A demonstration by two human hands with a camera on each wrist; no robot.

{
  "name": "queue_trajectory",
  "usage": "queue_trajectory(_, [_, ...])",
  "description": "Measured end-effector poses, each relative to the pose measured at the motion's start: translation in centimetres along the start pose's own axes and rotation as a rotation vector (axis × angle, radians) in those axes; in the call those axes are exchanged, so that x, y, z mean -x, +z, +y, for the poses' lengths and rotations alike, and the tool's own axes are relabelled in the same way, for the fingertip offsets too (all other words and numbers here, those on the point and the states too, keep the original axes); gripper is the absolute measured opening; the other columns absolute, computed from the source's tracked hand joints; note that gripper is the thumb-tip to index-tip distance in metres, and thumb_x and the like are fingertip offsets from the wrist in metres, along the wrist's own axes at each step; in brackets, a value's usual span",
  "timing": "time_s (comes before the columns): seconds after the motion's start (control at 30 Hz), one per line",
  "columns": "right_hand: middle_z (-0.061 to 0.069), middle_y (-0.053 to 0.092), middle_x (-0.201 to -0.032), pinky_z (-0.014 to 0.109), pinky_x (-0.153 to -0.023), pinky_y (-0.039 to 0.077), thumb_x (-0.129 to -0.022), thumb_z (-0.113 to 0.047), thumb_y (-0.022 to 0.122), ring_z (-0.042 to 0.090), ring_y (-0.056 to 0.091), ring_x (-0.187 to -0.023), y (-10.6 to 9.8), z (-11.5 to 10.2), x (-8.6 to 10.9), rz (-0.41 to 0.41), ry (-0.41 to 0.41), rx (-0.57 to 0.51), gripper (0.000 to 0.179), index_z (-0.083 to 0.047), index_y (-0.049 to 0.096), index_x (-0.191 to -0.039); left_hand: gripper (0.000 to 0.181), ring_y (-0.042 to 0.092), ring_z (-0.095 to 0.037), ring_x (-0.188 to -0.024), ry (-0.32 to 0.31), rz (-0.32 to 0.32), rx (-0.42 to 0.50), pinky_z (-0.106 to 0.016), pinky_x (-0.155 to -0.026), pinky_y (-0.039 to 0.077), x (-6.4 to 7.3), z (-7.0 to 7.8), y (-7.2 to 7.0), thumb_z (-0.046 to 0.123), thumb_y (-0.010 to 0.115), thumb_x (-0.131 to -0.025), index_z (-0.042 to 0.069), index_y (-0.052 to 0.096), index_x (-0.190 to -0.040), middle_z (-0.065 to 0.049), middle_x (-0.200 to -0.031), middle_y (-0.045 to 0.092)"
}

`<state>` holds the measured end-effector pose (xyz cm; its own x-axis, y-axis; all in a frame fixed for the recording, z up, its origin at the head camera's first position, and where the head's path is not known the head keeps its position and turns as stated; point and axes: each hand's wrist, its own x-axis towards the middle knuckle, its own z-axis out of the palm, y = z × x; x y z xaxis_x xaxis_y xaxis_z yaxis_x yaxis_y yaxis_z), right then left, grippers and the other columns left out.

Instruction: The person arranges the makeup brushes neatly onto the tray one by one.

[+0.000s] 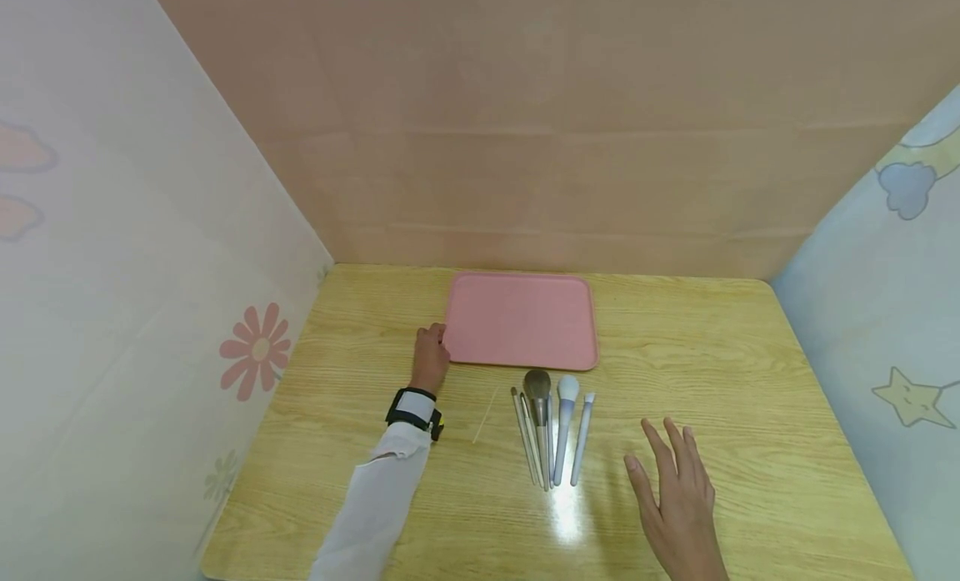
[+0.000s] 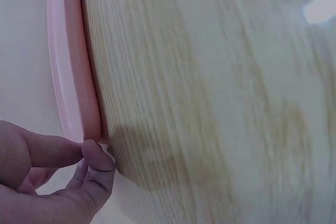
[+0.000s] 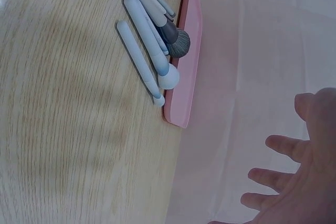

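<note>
A pink rectangular tray [image 1: 521,318] lies flat toward the back of the wooden table. My left hand [image 1: 431,356] is at its left side, near the front corner. In the left wrist view, the thumb and index finger of that hand pinch the tray's rim [image 2: 79,98] at the corner. Several makeup brushes [image 1: 566,431] lie side by side just in front of the tray, bristles toward it; one has a big dark head [image 1: 537,384]. My right hand [image 1: 678,498] hovers with spread fingers to the right of the brushes, holding nothing.
A thin pale stick [image 1: 485,414] lies left of the brushes. The wooden table [image 1: 697,339] meets a plain backdrop [image 1: 562,147] behind. Printed sheets stand on both sides, one with a red flower [image 1: 258,349], the other with a star [image 1: 911,398].
</note>
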<state>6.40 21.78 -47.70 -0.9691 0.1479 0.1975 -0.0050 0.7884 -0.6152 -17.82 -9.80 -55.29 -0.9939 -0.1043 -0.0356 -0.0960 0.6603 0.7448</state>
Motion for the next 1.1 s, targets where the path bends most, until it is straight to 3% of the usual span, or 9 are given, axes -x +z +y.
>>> queue_trajectory(0.4, [0.024, 0.028, -0.157, 0.081, -0.101, 0.013, -0.101, -0.026, 0.053, 0.044, 0.009, -0.150, 0.0, 0.2, 0.2, -0.002, 0.013, -0.012, 0.052, -0.014, 0.040, -0.150, 0.041, 0.058, -0.034, -0.106, -0.012, -0.017, 0.022, -0.042, -0.093, 0.050, -0.1, 0.5, 0.5, -0.015, 0.048, -0.092, -0.003, 0.057, -0.130, -0.024, -0.116, 0.052])
queue_trajectory(1.1, [0.024, 0.030, -0.156, 0.080, -0.099, 0.017, -0.101, -0.026, 0.054, 0.046, 0.013, -0.149, 0.0, -0.3, 0.4, 0.010, 0.006, -0.002, 0.052, -0.013, 0.041, -0.149, 0.038, 0.057, -0.034, -0.104, 0.053, -0.053, 0.029, -0.042, -0.090, 0.051, -0.2, 0.7, 1.4, -0.011, 0.049, -0.093, -0.005, 0.055, -0.130, -0.025, -0.115, 0.053])
